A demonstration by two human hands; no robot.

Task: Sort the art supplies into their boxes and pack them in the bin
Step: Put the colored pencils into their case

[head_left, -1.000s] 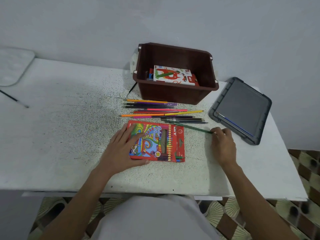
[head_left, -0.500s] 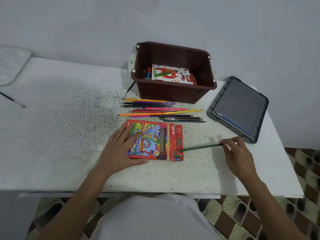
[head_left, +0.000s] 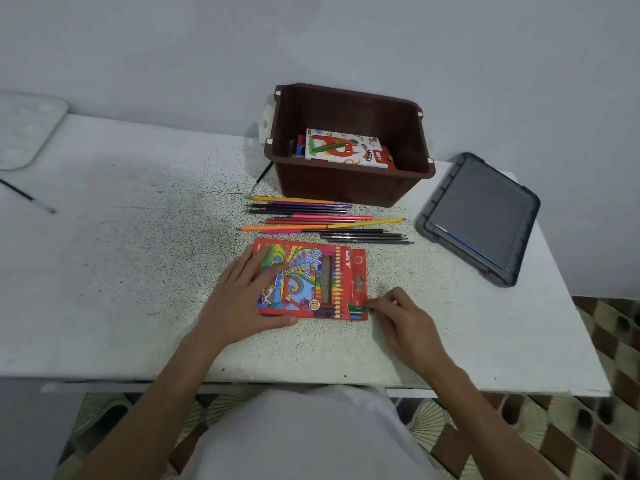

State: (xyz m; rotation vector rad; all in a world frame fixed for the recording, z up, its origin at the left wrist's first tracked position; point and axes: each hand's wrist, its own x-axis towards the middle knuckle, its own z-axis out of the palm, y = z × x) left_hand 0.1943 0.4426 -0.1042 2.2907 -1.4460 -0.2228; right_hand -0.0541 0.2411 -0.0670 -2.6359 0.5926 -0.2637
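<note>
A red colour pencil box lies flat on the white table, its open flap end facing right. My left hand rests flat on the box's left half, pinning it down. My right hand pinches the end of a green pencil that is almost fully inside the box's open end. Several loose coloured pencils lie in a row between the box and the brown bin. Inside the bin sits an oil pastels box on other supplies.
The bin's grey lid lies upside down at the right, near the table's right edge. A thin brush lies at the far left, and another dark brush sticks out beside the bin's left side. A pale tray sits at the far left.
My right hand carried the green pencil from the loose row down to the box's open end and pushed it nearly all the way in. My left hand stayed on the box.
</note>
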